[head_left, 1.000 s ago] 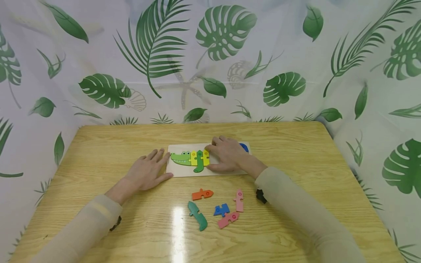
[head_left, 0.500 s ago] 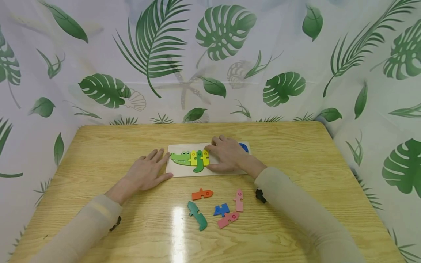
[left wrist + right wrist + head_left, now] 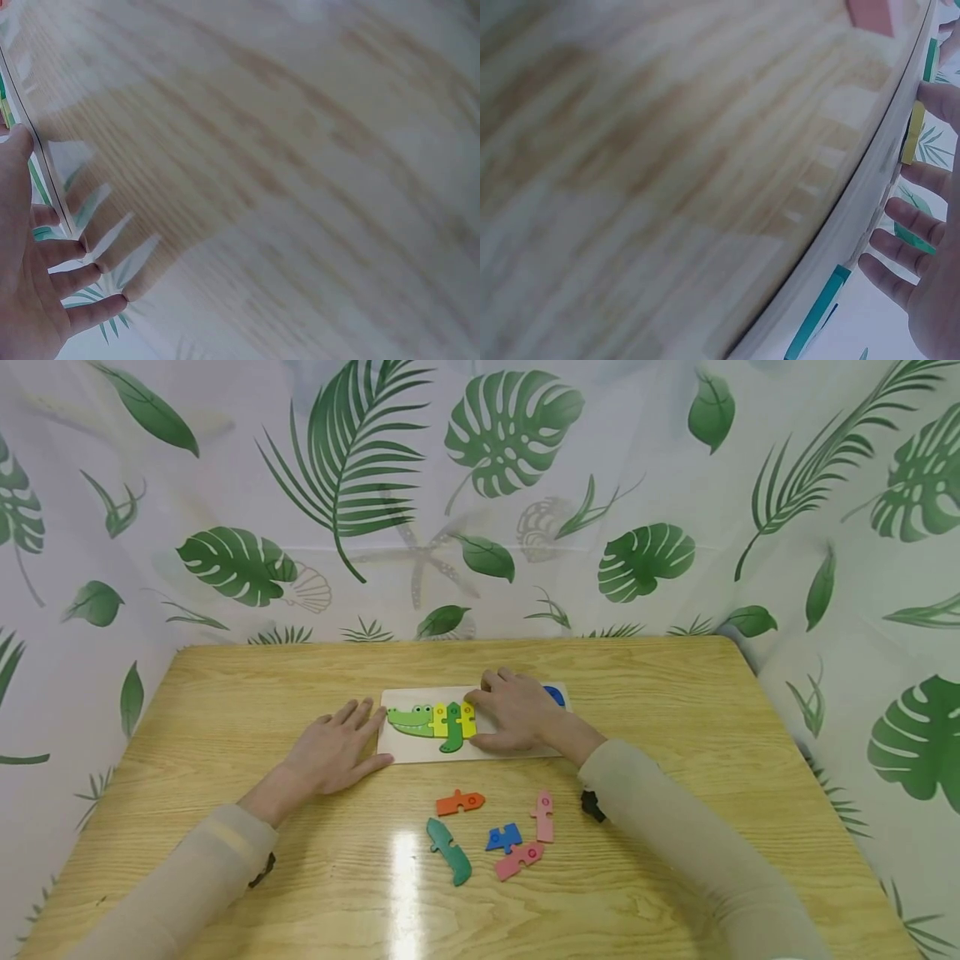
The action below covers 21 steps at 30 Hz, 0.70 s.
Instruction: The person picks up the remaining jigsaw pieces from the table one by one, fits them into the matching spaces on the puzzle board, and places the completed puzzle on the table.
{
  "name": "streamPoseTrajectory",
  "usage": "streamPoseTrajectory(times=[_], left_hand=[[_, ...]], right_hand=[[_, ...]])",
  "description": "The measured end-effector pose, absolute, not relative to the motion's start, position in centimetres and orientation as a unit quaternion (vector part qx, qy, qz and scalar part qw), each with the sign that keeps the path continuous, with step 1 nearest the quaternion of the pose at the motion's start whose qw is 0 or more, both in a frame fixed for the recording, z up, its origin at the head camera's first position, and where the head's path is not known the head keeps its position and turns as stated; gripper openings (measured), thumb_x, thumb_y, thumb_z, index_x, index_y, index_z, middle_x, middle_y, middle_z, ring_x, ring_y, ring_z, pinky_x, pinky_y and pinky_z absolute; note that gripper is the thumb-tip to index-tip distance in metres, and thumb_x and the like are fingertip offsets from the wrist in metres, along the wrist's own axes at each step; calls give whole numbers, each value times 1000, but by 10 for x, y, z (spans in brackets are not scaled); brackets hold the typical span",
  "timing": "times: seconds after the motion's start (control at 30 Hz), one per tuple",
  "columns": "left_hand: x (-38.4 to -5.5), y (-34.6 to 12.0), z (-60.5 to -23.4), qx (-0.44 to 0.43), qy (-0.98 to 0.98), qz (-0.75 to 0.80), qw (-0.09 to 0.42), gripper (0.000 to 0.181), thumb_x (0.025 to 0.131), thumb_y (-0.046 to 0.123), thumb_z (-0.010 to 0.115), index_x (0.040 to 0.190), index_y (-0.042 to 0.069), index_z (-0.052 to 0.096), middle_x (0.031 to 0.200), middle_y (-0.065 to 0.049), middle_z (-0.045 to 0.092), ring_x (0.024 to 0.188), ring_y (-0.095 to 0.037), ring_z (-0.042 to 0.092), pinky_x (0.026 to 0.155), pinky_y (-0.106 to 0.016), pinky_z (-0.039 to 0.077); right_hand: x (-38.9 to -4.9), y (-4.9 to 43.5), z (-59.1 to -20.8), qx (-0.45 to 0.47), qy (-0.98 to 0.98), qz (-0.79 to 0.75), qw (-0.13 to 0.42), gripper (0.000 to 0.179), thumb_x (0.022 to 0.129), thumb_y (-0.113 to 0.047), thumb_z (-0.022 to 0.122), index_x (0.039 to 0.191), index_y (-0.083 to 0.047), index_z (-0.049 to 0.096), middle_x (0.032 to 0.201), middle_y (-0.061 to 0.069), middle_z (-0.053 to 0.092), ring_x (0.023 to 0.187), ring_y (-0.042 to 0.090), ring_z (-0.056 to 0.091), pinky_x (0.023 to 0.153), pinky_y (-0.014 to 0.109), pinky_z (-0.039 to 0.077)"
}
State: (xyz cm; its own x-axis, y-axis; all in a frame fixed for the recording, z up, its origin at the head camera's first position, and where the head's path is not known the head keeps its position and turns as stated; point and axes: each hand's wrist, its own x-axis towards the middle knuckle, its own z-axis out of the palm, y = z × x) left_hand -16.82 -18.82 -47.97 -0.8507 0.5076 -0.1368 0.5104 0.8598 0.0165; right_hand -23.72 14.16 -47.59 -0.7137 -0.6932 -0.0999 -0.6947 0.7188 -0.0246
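Observation:
A pale puzzle board (image 3: 408,753) lies on the table with a crocodile partly laid out on it. From the left come a green head (image 3: 412,723), a yellow body piece (image 3: 439,720), a green leg piece (image 3: 453,731) and a second yellow piece (image 3: 468,720). My right hand (image 3: 521,714) pinches this second yellow piece (image 3: 913,133) between thumb and index finger, one at each end. My left hand (image 3: 330,750) rests at the board's left end, fingers extended, with index fingertip and thumb (image 3: 21,142) at its edge. A blue piece (image 3: 555,695) shows behind the right hand.
In front of the board lie loose pieces: an orange one (image 3: 460,803), a dark green one (image 3: 450,853), a blue one (image 3: 504,837) and two pink ones, one upright (image 3: 544,818) and one slanted (image 3: 517,862). A leaf-print curtain (image 3: 480,502) encloses the table's back and sides.

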Motion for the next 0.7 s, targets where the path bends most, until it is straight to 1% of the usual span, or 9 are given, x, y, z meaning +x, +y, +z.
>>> streamPoseTrajectory(times=[0.4,0.7], left_hand=[[-168,-188,-481,266,962,-12,62,81,107,62,45,165,6,34,169,-25,36,155,-45,40,113,-63,49],[-168,-188,-481,267,962,-12,58,79,108,60,45,165,5,35,168,-26,38,154,-46,41,113,-63,49]], right_hand=[[-235,138,-469,-360,930,3,73,74,92,-68,58,150,-21,58,130,9,56,108,25,51,89,43,52],[-234,137,-466,-354,932,18,80,77,93,-72,54,151,-22,57,130,8,57,107,24,52,88,41,52]])
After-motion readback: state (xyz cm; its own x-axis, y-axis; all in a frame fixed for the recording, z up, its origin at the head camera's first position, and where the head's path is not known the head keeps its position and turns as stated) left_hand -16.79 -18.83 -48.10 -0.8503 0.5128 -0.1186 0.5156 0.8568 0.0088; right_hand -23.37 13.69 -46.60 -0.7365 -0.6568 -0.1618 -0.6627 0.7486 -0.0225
